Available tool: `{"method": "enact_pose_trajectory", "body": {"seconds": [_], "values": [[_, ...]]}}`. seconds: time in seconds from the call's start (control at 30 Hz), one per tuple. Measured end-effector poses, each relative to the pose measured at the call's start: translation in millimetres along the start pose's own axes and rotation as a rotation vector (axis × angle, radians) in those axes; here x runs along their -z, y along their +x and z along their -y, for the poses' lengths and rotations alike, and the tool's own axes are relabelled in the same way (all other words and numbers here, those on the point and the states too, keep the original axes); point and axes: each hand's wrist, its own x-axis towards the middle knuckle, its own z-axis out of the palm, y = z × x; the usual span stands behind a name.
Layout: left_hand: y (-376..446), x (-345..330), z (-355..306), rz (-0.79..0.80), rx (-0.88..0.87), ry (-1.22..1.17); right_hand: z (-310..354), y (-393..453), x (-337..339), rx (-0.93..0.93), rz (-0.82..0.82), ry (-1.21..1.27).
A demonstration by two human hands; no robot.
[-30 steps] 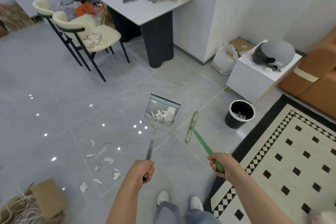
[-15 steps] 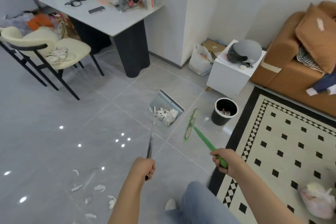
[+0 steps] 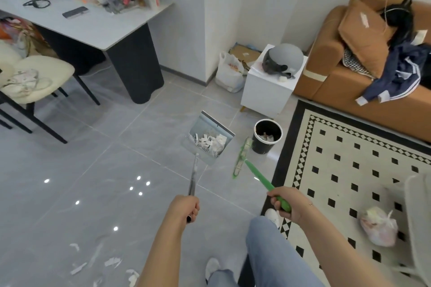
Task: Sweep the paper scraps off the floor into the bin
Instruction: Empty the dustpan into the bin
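My left hand point(image 3: 186, 208) grips the thin metal handle of a grey dustpan point(image 3: 202, 149), which is raised off the floor and holds a heap of white paper scraps point(image 3: 211, 143). My right hand point(image 3: 288, 201) grips the green handle of a broom point(image 3: 242, 157) whose head hangs between the dustpan and the black bin point(image 3: 267, 136). The bin stands on the tiles at the rug's edge with a few scraps inside. More paper scraps point(image 3: 106, 264) lie on the floor at the lower left.
A white side table point(image 3: 263, 91) with a grey helmet point(image 3: 283, 58) stands behind the bin, next to a tan sofa point(image 3: 331, 77). A patterned rug point(image 3: 349, 170) lies to the right with a tied bag point(image 3: 377, 228) on it. A desk point(image 3: 100, 28) and chair point(image 3: 35, 79) stand at the left.
I have stepped forward and turned right. The dustpan and broom have moved closer to the bin, and the floor scraps have dropped to the lower left of the view.
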Motion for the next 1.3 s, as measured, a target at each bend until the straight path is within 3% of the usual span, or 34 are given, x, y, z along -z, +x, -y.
{"method": "enact_pose_trajectory", "body": {"seconds": [0.43,0.83,1.07,1.3], "values": [[-7,-109,-66,-0.028,0.010,-0.013,41,67,103,-0.073,0.131,0.205],[-36,-296,-116,-0.006,0.057,-0.190,72,119,296,-0.105,0.216,-0.039],[-30,-353,-149,-0.041,0.096,-0.107,98,162,358,-0.157,0.193,0.003],[8,-385,-222,-0.093,0.099,0.089,161,207,383,-0.123,0.169,-0.045]]}}
